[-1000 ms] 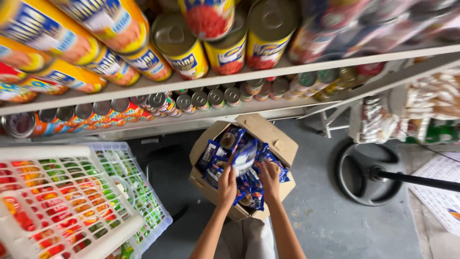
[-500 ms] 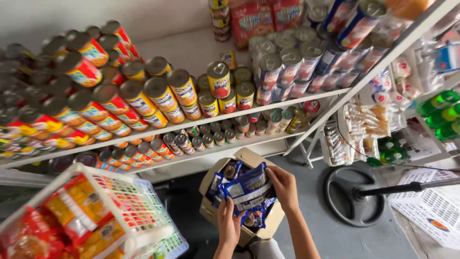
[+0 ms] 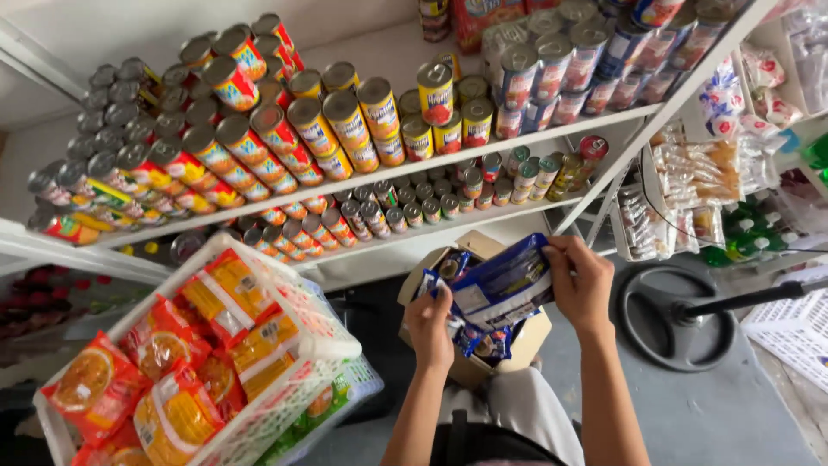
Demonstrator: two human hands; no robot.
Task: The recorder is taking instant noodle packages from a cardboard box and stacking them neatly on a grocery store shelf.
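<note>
Lifting one blue packet (image 3: 509,280) clear, right hand (image 3: 582,285) fingers clamped on it; left hand (image 3: 431,328) gripping more inside cardboard box (image 3: 517,345), mostly full.

**Around me: shelves, baskets, stand**

White shelves (image 3: 552,138) in front of me, packed with cans (image 3: 349,121) lying on their sides, smaller tins (image 3: 379,216) on the row below. White basket (image 3: 285,311) at my lower left holds red-and-yellow snack bags (image 3: 172,371). Hanging packets (image 3: 690,173) to my right. Black round stand base (image 3: 673,319) on grey floor (image 3: 733,414).
</note>
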